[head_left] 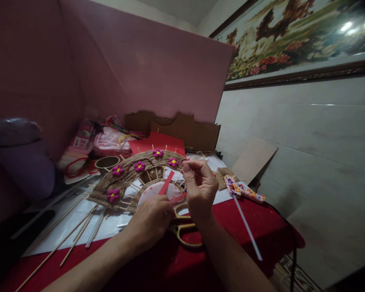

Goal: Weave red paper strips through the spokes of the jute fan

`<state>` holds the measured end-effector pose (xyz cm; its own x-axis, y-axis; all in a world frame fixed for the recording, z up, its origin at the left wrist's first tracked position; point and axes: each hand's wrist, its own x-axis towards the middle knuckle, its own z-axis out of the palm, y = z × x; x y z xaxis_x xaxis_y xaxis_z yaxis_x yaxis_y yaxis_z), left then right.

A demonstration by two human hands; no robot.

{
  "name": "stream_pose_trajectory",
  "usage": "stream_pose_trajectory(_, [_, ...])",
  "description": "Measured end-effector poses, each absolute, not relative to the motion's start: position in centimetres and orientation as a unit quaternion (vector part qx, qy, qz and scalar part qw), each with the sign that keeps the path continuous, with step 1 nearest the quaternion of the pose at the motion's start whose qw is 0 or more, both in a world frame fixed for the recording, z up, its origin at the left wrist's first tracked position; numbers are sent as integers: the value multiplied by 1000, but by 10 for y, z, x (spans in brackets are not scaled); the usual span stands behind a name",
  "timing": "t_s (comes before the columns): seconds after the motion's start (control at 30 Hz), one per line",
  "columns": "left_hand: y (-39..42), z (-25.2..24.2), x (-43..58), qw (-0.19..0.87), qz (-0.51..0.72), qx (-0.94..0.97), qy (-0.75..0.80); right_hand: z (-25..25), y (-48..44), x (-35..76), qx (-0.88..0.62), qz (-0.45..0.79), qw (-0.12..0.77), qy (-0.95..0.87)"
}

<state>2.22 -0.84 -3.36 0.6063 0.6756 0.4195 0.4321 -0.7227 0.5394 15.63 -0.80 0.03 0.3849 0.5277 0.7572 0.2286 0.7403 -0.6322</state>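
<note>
A fan-shaped arch of wound jute twine (130, 170) with several pink flowers (139, 166) and wooden spokes lies on the table. My left hand (150, 221) is closed around the lower end of a red paper strip (166, 183) that rises over the arch. My right hand (199, 184) is raised just right of the strip, fingers curled in a pinch by the arch's right end; what it pinches is too small to name. Gold-handled scissors (185, 231) lie under both wrists.
Several wooden sticks (79, 233) lie at the left on white paper (109, 225) over a red cloth (176, 263). A flower-patterned glue gun (243, 190) with a clear stick lies right. Red paper (158, 142), cardboard (185, 129) and bags stand behind. A tiled wall runs along the right.
</note>
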Motion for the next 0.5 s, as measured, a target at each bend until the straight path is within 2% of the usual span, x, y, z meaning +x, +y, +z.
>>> stream_pose_trajectory(0.3, [-6, -41, 27, 185, 315, 865, 343, 0, -9, 156, -349, 106, 754, -546])
stream_pose_trajectory(0.5, [-9, -40, 28, 127, 308, 884, 327, 0, -8, 155, -344, 107, 759, -543])
